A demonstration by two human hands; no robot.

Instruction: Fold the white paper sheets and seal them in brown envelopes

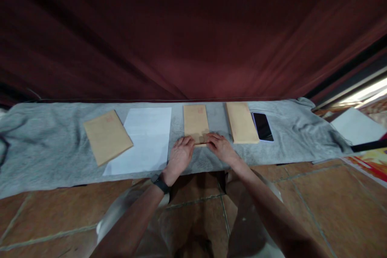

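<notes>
A brown paper envelope (195,120) lies in front of me, with small red print near its far end. My left hand (182,151) is at its near left corner, fingers bent and closed on the edge. At the near right corner my right hand (220,146) grips the same edge with its fingertips. Between the hands the near end of the envelope shows a narrow folded strip. My thumbs are mostly hidden.
A stack of brown envelopes (242,123) and a phone (263,126) lie to the right. Leftward are white paper sheets (148,139), partly overlapped by more brown envelopes (108,137). A grey cloth (60,153) covers the narrow surface. Behind it hangs a dark red curtain (193,40).
</notes>
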